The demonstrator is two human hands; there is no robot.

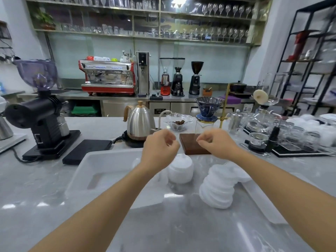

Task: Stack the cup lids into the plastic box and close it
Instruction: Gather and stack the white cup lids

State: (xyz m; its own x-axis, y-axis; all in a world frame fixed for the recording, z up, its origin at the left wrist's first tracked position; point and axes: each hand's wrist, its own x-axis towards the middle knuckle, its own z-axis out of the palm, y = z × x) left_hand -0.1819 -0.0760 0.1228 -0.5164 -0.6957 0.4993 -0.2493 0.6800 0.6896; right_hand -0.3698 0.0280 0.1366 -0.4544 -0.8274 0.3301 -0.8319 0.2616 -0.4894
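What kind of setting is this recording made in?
Most likely a café or coffee bar: a red two-group espresso machine on the steel back counter, three hopper-topped coffee grinders beside it, and shelves of clear stemmed glasses above.

Two bare forearms show, with no sleeves, watch, rings or gloves; left hand (160,146) and right hand (217,142) uncovered.
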